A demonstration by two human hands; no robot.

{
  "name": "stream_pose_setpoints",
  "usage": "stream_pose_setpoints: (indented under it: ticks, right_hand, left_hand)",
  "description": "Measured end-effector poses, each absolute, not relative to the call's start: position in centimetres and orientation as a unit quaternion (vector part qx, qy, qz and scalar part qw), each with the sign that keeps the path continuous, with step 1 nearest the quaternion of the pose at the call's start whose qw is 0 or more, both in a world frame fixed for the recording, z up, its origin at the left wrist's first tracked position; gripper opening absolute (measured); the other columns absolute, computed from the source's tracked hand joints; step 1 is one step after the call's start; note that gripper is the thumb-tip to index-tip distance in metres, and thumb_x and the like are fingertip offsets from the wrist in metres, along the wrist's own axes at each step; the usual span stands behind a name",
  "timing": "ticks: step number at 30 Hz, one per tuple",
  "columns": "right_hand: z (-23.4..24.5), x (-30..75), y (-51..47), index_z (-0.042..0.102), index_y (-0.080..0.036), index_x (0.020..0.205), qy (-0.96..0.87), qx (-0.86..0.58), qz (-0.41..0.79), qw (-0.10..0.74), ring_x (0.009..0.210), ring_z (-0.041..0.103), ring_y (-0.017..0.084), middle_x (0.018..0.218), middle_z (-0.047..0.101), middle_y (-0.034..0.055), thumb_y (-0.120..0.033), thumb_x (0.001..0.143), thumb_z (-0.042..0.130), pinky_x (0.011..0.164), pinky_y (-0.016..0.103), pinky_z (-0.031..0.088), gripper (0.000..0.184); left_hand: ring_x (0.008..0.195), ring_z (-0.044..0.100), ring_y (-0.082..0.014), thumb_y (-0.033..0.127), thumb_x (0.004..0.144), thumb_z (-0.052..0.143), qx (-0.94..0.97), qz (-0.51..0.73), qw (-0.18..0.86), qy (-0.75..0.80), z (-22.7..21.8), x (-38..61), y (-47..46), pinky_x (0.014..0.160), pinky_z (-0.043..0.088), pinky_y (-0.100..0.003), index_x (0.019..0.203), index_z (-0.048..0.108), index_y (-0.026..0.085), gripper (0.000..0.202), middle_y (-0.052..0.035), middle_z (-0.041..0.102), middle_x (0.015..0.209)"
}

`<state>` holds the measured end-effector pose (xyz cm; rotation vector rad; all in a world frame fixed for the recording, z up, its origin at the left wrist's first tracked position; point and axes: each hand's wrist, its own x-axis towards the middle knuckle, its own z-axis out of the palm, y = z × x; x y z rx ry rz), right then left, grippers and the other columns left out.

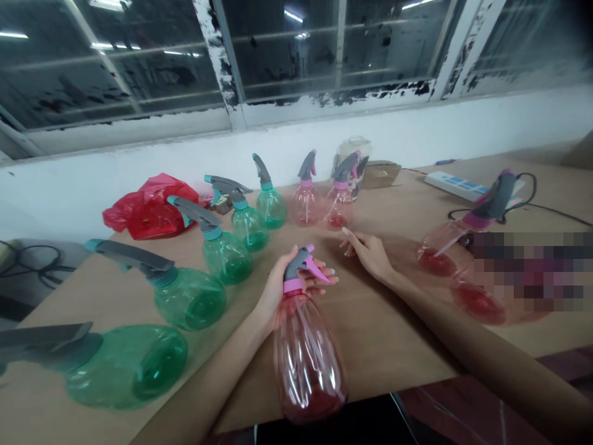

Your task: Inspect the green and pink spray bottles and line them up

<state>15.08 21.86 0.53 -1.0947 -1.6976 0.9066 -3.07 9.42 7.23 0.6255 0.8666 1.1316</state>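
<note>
A clear pink spray bottle [309, 361] with a grey head and pink trigger hangs upright near the table's front edge. My left hand [277, 283] is closed about its grey head, thumb on the near side and fingertips showing past the trigger. To the right and a little farther back, my right hand [369, 253] holds nothing, its fingers apart and loosely bent above the tabletop. Beyond it stand two pink spray bottles, a left one [304, 204] and a right one [338, 207]. Another pink spray bottle [438, 250] stands to the right of that hand.
Several green spray bottles [227, 256] line the left side of the brown table [384, 346]. Behind them lies a red plastic bag [152, 207]. A white power strip [456, 185] with a black cable is at the back right. Windows and a white wall close off the far side.
</note>
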Motion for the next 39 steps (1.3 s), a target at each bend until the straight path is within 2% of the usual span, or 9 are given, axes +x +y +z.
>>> stream_pose_setpoints:
  ticks: [4,10,13,19,21,25,29,33,39]
  right_hand:
    - [0.4,15.1,21.9,0.063,-0.017,0.066,-0.685,-0.44,0.37,0.447,0.053,0.059,0.015,0.053,0.058,0.0012,-0.063,0.086,0.042,0.06,0.026,0.045,0.054]
    - [0.4,15.1,21.9,0.064,-0.018,0.066,-0.688,-0.441,0.363,0.447,0.054,0.06,0.015,0.054,0.059,0.0012,-0.063,0.086,0.042,0.061,0.026,0.044,0.054]
    - [0.4,15.1,21.9,0.064,-0.018,0.067,-0.691,-0.442,0.36,0.445,0.054,0.06,0.015,0.054,0.059,0.0011,-0.063,0.086,0.042,0.062,0.027,0.044,0.054]
    - [0.5,15.1,21.9,0.063,-0.018,0.066,-0.692,-0.44,0.362,0.444,0.054,0.06,0.015,0.053,0.059,0.0008,-0.062,0.086,0.042,0.06,0.026,0.044,0.053]
    - [0.5,15.1,21.9,0.063,-0.018,0.066,-0.692,-0.441,0.361,0.444,0.054,0.06,0.015,0.053,0.059,0.0009,-0.062,0.086,0.042,0.06,0.026,0.044,0.053]
    - [0.6,15.2,21.8,0.064,-0.018,0.066,-0.693,-0.443,0.358,0.442,0.054,0.06,0.015,0.054,0.06,0.0011,-0.063,0.086,0.042,0.061,0.026,0.045,0.054]
    - [0.8,15.2,21.7,0.064,-0.018,0.066,-0.699,-0.444,0.351,0.437,0.054,0.06,0.015,0.054,0.06,0.0013,-0.065,0.085,0.04,0.061,0.027,0.045,0.056]
    - [0.9,15.1,21.6,0.064,-0.018,0.067,-0.7,-0.446,0.347,0.436,0.054,0.061,0.016,0.054,0.06,0.0019,-0.067,0.085,0.039,0.061,0.027,0.046,0.058]
    - [0.8,15.1,21.6,0.064,-0.018,0.068,-0.7,-0.441,0.355,0.435,0.055,0.061,0.016,0.055,0.06,0.0018,-0.065,0.085,0.04,0.061,0.027,0.047,0.056]
  left_hand:
    - [0.09,0.07,-0.0259,0.049,0.09,0.041,0.26,0.522,0.709,0.397,6.6,-3.4,9.9,0.068,0.054,-0.029,0.092,0.068,0.008,0.049,-0.0166,0.073,0.092]
    - [0.09,0.07,-0.0262,0.049,0.088,0.045,0.236,0.528,0.703,0.414,6.2,-3.8,10.3,0.068,0.055,-0.029,0.091,0.069,0.009,0.047,-0.0164,0.073,0.092]
    - [0.08,0.07,-0.0237,0.048,0.087,0.046,0.228,0.536,0.694,0.424,6.1,-3.8,10.4,0.063,0.054,-0.028,0.086,0.068,0.01,0.044,-0.0143,0.072,0.083]
    - [0.049,0.059,-0.0117,0.042,0.081,0.057,0.283,0.575,0.653,0.403,7.2,-3.3,9.5,0.048,0.045,-0.02,0.062,0.059,0.015,0.033,-0.001,0.059,0.054]
    - [0.052,0.061,-0.0133,0.045,0.082,0.055,0.309,0.566,0.654,0.394,7.7,-3.2,9.2,0.051,0.046,-0.022,0.064,0.061,0.015,0.036,-0.0028,0.062,0.056]
    - [0.074,0.07,-0.0222,0.053,0.085,0.048,0.304,0.55,0.658,0.415,7.9,-3.4,9.5,0.061,0.052,-0.027,0.083,0.069,0.011,0.047,-0.0118,0.072,0.076]
    - [0.089,0.07,-0.0269,0.054,0.085,0.047,0.279,0.551,0.662,0.425,7.6,-4.1,10.2,0.068,0.054,-0.031,0.093,0.07,0.009,0.051,-0.0161,0.074,0.088]
    - [0.094,0.069,-0.0279,0.051,0.086,0.047,0.281,0.564,0.651,0.423,7.3,-4.7,10.5,0.069,0.055,-0.031,0.098,0.07,0.009,0.05,-0.0167,0.074,0.093]
    - [0.091,0.069,-0.027,0.05,0.086,0.047,0.271,0.571,0.644,0.431,7.4,-4.8,10.6,0.07,0.055,-0.031,0.093,0.07,0.009,0.047,-0.0159,0.074,0.092]
